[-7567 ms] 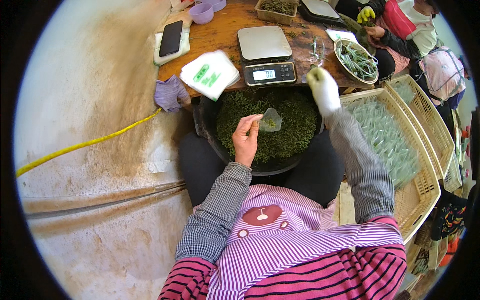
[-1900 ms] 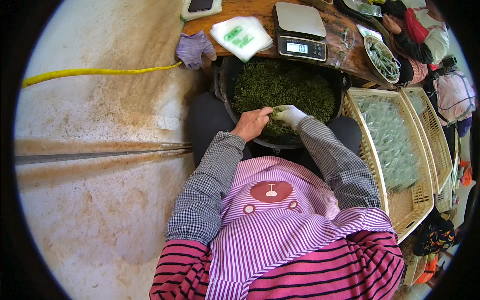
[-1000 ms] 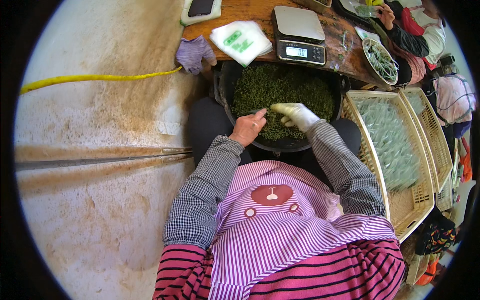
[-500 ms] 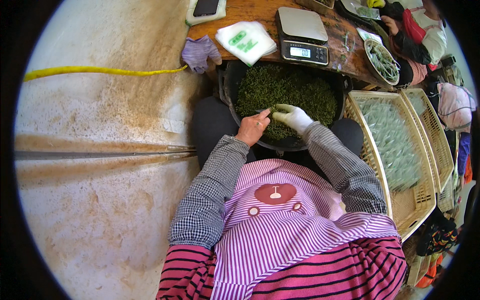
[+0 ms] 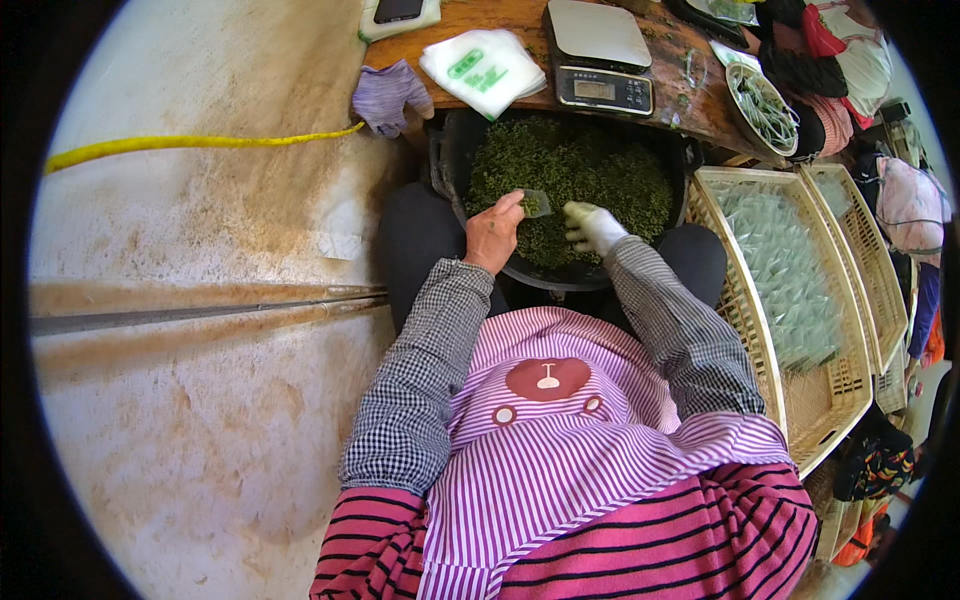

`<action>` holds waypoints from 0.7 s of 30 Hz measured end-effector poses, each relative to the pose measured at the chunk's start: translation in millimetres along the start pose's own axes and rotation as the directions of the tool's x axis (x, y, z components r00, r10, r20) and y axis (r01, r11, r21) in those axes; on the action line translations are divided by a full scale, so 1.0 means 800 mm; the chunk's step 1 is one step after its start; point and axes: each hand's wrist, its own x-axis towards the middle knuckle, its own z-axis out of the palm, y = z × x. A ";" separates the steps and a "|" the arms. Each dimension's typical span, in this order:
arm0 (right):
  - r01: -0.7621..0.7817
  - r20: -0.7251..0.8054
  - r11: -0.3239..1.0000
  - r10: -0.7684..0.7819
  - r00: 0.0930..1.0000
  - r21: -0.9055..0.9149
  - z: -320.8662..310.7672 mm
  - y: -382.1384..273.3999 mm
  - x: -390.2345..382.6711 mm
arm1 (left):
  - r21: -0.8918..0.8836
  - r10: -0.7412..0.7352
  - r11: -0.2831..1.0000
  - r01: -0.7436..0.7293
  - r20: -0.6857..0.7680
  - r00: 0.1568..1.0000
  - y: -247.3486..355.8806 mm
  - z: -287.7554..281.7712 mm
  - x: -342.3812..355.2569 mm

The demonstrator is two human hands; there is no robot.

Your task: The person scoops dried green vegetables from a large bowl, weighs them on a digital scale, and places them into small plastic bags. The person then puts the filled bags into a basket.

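Note:
A large black tub (image 5: pixel 447 172) stands between my knees, filled with small green berry-like bits (image 5: pixel 620 180). Over its near part, my bare left hand (image 5: pixel 490 238) is closed on a small clear plastic bag (image 5: pixel 538 204) with a little green inside. My right hand (image 5: pixel 597 230), in a white glove, hovers just right of the bag, low over the green heap. Its fingers are slightly bent and apart; no held item shows between them.
On the wooden table (image 5: pixel 690 100) behind the tub lie a digital scale (image 5: pixel 600 40), a stack of white printed bags (image 5: pixel 485 70) and a purple glove (image 5: pixel 390 95). A bowl of ties (image 5: pixel 762 108) sits right. A cream crate (image 5: pixel 765 330) holds many filled clear bags (image 5: pixel 780 270).
My hands, close together before, have moved apart. The left has lifted and turned, bringing the bag into clearer sight. The scale's lit display now looks dim. The view has shifted slightly.

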 end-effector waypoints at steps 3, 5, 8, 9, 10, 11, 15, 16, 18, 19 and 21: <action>0.085 0.031 0.688 -0.091 0.995 -0.721 0.036 0.035 0.036 | -0.077 -0.070 0.995 0.065 -0.057 0.996 0.012 0.004 0.012; -0.074 -0.140 0.529 -0.085 0.986 -0.845 0.095 0.021 0.005 | -0.098 -0.109 0.990 0.102 -0.065 0.992 0.013 0.001 0.010; 0.042 0.049 0.468 0.002 0.999 -0.883 0.092 0.023 0.024 | -0.127 -0.146 0.981 0.144 -0.011 0.989 0.016 0.009 0.006; 0.098 0.125 0.447 0.030 0.992 -0.889 0.088 0.024 0.027 | -0.129 -0.145 0.981 0.144 -0.001 0.989 0.014 0.012 0.005; 0.126 0.147 0.457 0.012 0.989 -0.880 0.087 0.032 0.030 | -0.154 -0.157 0.976 0.154 -0.008 0.988 0.015 0.014 0.005; 0.131 0.121 0.492 -0.054 0.991 -0.860 0.086 0.031 0.019 | -0.151 -0.137 0.980 0.131 -0.027 0.990 0.016 0.013 0.007; 0.319 0.048 0.948 -0.318 0.947 -0.011 0.058 0.069 0.033 | -0.144 -0.110 0.984 0.108 -0.005 0.994 0.011 0.013 0.008; 0.248 -0.011 0.953 -0.250 0.968 0.175 0.052 0.045 0.005 | -0.141 -0.116 0.983 0.116 0.008 0.993 0.006 0.017 0.003; 0.263 -0.069 0.883 -0.257 0.964 0.388 0.040 -0.007 -0.060 | -0.101 -0.085 0.991 0.088 0.026 0.996 -0.007 0.033 -0.004; 0.341 -0.083 0.837 -0.340 0.937 0.427 0.039 -0.019 -0.078 | -0.084 -0.089 0.992 0.094 0.061 0.994 -0.003 0.032 -0.002; 0.485 0.027 0.858 -0.496 0.868 0.170 0.031 -0.036 -0.082 | -0.048 -0.087 0.994 0.094 0.136 0.987 0.008 0.022 0.006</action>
